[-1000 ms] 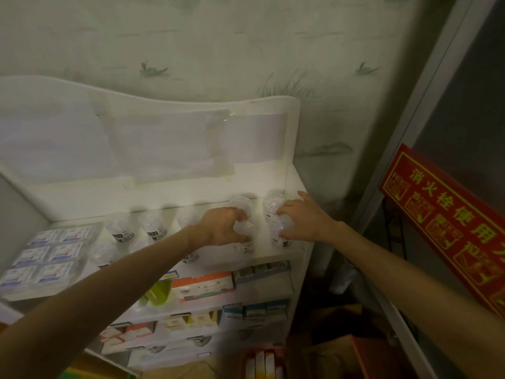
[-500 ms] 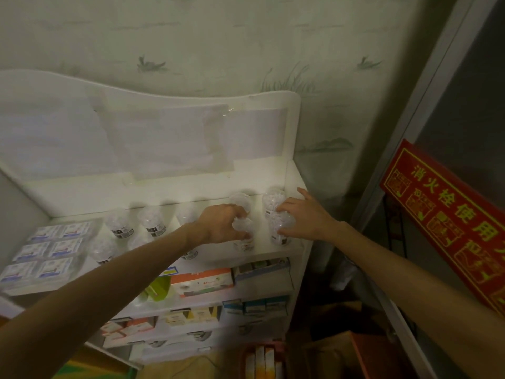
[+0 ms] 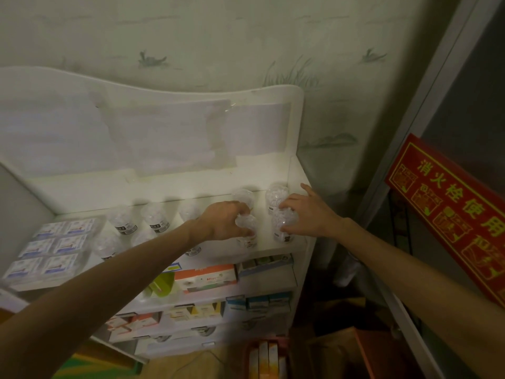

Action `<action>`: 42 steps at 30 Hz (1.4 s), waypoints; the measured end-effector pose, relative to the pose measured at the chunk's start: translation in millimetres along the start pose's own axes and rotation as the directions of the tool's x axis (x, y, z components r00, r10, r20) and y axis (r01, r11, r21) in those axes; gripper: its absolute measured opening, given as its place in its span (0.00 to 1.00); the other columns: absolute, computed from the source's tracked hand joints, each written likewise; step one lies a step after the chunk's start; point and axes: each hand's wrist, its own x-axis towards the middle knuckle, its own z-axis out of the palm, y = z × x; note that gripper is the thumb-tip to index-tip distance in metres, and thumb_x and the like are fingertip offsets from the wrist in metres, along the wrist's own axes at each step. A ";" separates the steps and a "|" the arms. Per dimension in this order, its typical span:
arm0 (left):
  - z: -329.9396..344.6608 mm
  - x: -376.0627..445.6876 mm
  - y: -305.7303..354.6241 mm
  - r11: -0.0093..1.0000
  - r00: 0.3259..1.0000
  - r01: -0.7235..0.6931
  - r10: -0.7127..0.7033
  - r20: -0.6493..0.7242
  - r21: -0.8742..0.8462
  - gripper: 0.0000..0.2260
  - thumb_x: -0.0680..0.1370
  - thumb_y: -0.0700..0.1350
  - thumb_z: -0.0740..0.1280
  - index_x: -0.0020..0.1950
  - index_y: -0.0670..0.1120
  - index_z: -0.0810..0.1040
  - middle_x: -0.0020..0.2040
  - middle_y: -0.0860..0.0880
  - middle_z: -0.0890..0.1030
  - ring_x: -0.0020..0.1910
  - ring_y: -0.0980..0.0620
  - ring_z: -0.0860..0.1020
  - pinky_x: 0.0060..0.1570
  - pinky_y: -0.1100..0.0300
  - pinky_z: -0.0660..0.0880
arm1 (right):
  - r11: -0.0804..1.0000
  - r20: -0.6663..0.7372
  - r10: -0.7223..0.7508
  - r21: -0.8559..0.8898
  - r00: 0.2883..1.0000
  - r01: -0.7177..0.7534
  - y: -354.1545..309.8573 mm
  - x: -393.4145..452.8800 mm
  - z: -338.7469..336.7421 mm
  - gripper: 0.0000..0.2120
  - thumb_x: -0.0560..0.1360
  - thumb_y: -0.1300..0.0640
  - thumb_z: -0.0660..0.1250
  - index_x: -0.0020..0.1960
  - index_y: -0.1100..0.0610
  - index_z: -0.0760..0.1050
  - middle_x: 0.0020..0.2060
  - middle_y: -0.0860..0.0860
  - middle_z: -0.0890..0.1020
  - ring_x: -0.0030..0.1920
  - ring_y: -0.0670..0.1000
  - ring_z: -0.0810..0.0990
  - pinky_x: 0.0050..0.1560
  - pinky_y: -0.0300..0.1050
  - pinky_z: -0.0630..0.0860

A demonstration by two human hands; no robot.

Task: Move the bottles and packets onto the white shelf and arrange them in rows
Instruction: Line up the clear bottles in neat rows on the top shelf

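1. Fingers (image 3: 240,212) of left hand (image 3: 222,221) curled round a clear plastic bottle with a dark label (image 3: 246,231), front row, top tier of white shelf (image 3: 297,242).
2. Right hand (image 3: 308,214) gripping the neighbouring clear bottle (image 3: 284,227), far right.
3. Further clear bottles (image 3: 154,220) standing in rows to the left.
4. Blue-and-white packets (image 3: 49,248) at the tier's left end.
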 end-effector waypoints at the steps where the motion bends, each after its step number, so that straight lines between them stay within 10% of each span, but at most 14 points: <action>1: 0.3 -0.4 0.3 1.000 1.000 -0.001 0.001 -0.002 -0.003 0.30 0.72 0.67 0.69 0.68 0.51 0.73 0.63 0.52 0.78 0.56 0.51 0.76 0.49 0.60 0.69 | 1.000 -0.003 -0.001 0.005 1.000 0.001 -0.2 -0.4 -0.2 0.30 0.69 0.32 0.66 0.66 0.48 0.74 0.62 0.45 0.78 0.63 0.43 0.75 0.78 0.53 0.41; 10: 0.6 -5.2 0.2 1.000 0.990 -0.029 0.029 -0.140 0.006 0.30 0.74 0.71 0.63 0.67 0.52 0.74 0.65 0.54 0.75 0.58 0.51 0.77 0.52 0.55 0.74 | 1.000 -0.021 0.004 0.023 1.000 -0.003 1.0 3.0 -0.8 0.34 0.69 0.27 0.59 0.65 0.48 0.75 0.62 0.45 0.79 0.65 0.45 0.74 0.78 0.53 0.50; 15: -16.7 2.6 -4.0 0.999 0.957 -0.017 0.027 -0.288 0.036 0.18 0.78 0.59 0.65 0.63 0.51 0.77 0.62 0.52 0.75 0.55 0.50 0.78 0.45 0.58 0.72 | 0.978 -0.210 0.081 0.203 0.974 -0.037 5.0 20.4 -7.6 0.18 0.76 0.45 0.67 0.62 0.53 0.76 0.59 0.50 0.78 0.59 0.52 0.76 0.61 0.52 0.74; 28: -20.0 42.2 -21.6 0.986 0.994 0.105 -0.106 0.002 0.132 0.30 0.78 0.59 0.66 0.76 0.51 0.64 0.75 0.51 0.67 0.65 0.45 0.75 0.59 0.50 0.73 | 0.989 0.061 0.124 0.071 0.990 -0.129 16.4 68.2 -12.5 0.26 0.74 0.49 0.70 0.70 0.53 0.72 0.67 0.53 0.77 0.65 0.56 0.74 0.66 0.53 0.70; 42: -3.2 51.7 -21.2 0.987 0.985 0.149 -0.143 -0.099 0.054 0.25 0.77 0.58 0.67 0.70 0.49 0.68 0.64 0.47 0.75 0.55 0.43 0.79 0.51 0.50 0.75 | 0.995 -0.027 0.081 0.052 0.996 -0.080 21.8 64.9 -2.4 0.22 0.73 0.51 0.71 0.66 0.51 0.75 0.64 0.51 0.78 0.63 0.54 0.75 0.64 0.52 0.68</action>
